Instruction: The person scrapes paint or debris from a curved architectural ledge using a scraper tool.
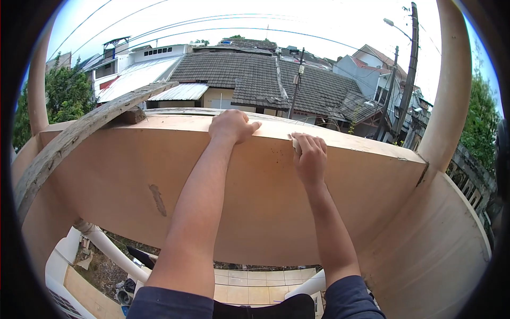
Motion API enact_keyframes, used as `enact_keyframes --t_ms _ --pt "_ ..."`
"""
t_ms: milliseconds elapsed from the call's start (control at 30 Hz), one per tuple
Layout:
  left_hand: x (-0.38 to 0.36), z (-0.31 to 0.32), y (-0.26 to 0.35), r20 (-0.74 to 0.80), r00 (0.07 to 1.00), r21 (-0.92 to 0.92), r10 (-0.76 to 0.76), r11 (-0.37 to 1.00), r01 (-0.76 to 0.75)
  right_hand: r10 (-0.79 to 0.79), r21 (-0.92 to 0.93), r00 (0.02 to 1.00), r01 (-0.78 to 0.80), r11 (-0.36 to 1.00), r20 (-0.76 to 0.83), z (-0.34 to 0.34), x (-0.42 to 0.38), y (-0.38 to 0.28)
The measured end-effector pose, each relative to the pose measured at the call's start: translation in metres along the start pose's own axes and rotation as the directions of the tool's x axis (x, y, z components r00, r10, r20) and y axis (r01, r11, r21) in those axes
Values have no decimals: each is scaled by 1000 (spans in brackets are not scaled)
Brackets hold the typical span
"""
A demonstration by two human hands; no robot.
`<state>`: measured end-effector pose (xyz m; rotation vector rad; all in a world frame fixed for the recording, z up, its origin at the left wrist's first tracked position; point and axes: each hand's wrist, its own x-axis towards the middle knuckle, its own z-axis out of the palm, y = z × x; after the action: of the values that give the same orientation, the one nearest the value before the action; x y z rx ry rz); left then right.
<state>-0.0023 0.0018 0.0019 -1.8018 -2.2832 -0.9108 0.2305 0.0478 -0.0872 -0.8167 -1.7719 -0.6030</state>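
Note:
My left hand [231,126] is closed over the top ledge of a peach-painted wall [265,212], thumb pointing right and fingertips hidden. To its right, my right hand [311,155] pinches a small whitish piece [295,142], perhaps folded paper or an abrasive sheet. That piece is pressed at the ledge's near edge, and most of it is covered by my fingers. Small dark specks mark the wall face just left of the right hand. Farther left on the same face is a rough grey-brown patch [157,200].
A weathered plank [79,130] slants over the wall at left, beside a wood block [130,116]. Round columns [451,80] rise at both ends. Far below lie a tiled floor [255,287] and a white pipe [114,250]. Roofs and wires stand beyond.

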Motion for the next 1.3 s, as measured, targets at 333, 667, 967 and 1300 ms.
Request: enact_keyframes --t_ms 333,667,967,1300 --pt "4 6 -3 -13 1000 -6 -20 1000 20 119 -4 992 -119 993 30 -10 3 16" --pt "7 9 -6 -3 1000 -34 2 999 -2 -70 149 997 76 986 -45 -15 0 16" --pt "-1 7 -2 -28 1000 -7 -9 1000 9 66 5 993 -66 998 -95 3 -2 -14" --pt "-1 4 -2 -28 999 -39 -23 999 22 146 -42 981 -153 987 -126 -6 -6 37"
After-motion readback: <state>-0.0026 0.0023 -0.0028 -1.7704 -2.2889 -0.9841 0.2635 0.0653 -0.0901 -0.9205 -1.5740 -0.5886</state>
